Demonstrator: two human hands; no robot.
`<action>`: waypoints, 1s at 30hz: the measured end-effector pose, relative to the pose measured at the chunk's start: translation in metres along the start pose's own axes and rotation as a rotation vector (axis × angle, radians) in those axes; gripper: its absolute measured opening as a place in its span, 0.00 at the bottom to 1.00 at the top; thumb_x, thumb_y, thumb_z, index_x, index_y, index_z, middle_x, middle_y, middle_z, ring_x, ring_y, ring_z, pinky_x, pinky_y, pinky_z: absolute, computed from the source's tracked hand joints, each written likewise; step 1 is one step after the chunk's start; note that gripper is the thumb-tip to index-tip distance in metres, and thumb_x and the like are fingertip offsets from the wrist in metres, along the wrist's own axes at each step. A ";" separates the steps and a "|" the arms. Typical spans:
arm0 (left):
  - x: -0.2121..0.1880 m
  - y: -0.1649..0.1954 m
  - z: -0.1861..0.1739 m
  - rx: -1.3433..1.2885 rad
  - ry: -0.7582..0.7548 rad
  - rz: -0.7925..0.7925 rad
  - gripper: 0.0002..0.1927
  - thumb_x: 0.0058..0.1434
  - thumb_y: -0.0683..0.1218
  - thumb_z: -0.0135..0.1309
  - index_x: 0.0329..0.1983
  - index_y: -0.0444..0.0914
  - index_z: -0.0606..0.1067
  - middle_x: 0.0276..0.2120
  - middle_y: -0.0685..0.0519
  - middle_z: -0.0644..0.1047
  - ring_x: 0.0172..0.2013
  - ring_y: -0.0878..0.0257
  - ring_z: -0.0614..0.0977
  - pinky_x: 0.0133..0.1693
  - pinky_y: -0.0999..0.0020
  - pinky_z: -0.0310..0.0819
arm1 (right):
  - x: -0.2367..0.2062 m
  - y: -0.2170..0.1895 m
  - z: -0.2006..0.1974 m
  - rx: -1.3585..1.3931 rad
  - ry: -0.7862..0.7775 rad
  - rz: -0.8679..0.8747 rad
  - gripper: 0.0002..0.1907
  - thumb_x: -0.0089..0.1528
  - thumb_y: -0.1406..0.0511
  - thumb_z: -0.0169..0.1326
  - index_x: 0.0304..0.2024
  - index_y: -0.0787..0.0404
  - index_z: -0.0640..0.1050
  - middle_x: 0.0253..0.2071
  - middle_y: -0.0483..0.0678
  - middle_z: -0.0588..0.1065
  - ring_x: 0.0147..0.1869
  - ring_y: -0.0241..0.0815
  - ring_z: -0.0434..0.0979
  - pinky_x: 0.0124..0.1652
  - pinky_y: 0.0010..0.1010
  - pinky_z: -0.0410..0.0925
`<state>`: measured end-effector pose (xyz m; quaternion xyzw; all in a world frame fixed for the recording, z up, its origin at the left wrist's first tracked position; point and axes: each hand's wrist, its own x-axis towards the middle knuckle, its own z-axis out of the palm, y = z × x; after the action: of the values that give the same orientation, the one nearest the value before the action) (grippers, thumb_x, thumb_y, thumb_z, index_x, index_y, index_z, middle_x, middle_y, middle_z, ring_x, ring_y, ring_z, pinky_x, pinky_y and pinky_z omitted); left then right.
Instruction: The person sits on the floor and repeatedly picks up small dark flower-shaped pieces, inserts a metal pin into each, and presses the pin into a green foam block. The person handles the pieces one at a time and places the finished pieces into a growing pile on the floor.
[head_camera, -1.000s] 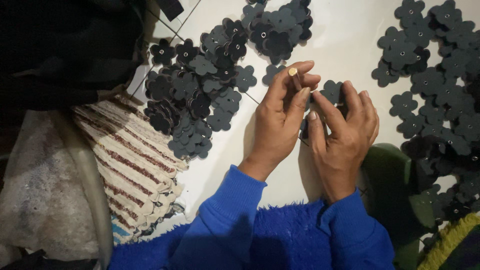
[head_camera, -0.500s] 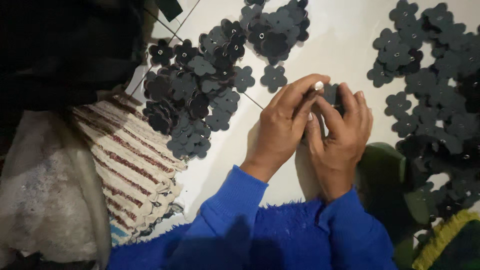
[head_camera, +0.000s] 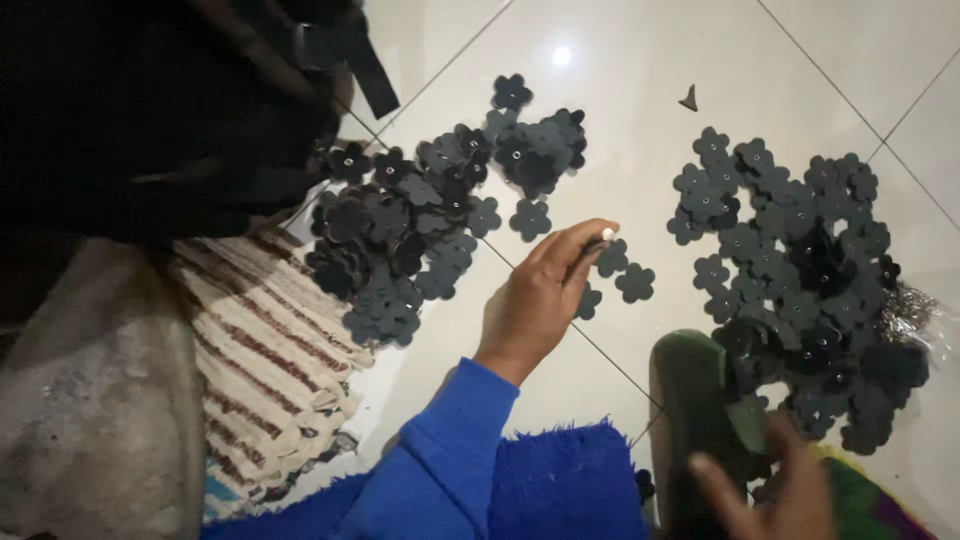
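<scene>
Left hand (head_camera: 535, 300) fingers pinched on a small pale stud (head_camera: 606, 234) over dark flower cutouts (head_camera: 625, 275) (right hand (head_camera: 775, 490) blurred, fingers spread, empty).

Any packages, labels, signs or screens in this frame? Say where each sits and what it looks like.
Clear plastic bag: at the floor's right edge beside the right pile of dark flower-shaped cutouts; crinkled, transparent, holding small silvery bits.
No labels, signs or screens visible.

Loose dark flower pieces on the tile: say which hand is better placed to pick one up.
Probably the left hand: it hangs right beside the loose flower pieces, fingers extended. The right hand sits low by the green object.
</scene>
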<state>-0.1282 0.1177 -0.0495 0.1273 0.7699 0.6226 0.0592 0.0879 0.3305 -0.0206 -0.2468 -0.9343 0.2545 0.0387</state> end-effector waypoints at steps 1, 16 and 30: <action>0.000 0.000 0.001 -0.024 -0.023 -0.008 0.15 0.71 0.45 0.52 0.60 0.48 0.73 0.49 0.54 0.81 0.44 0.60 0.86 0.42 0.67 0.81 | -0.005 0.015 0.006 -0.188 -0.114 0.076 0.48 0.45 0.53 0.72 0.59 0.76 0.69 0.50 0.68 0.75 0.54 0.62 0.79 0.55 0.43 0.70; 0.002 -0.014 0.008 -0.096 0.024 0.042 0.11 0.70 0.42 0.54 0.54 0.38 0.75 0.45 0.48 0.81 0.42 0.60 0.86 0.42 0.67 0.81 | 0.006 -0.021 0.014 -0.060 -0.006 -0.006 0.51 0.38 0.60 0.74 0.62 0.64 0.68 0.54 0.60 0.73 0.56 0.60 0.76 0.54 0.47 0.71; 0.000 -0.012 0.002 -0.012 -0.004 0.088 0.10 0.69 0.40 0.54 0.53 0.41 0.74 0.47 0.52 0.81 0.42 0.58 0.85 0.43 0.68 0.81 | 0.029 -0.066 0.000 -0.215 0.031 -0.435 0.39 0.48 0.57 0.70 0.58 0.61 0.70 0.47 0.53 0.78 0.50 0.51 0.80 0.50 0.43 0.73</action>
<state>-0.1294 0.1170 -0.0615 0.1617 0.7597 0.6290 0.0341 0.0336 0.2950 0.0105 -0.0461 -0.9864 0.1356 0.0804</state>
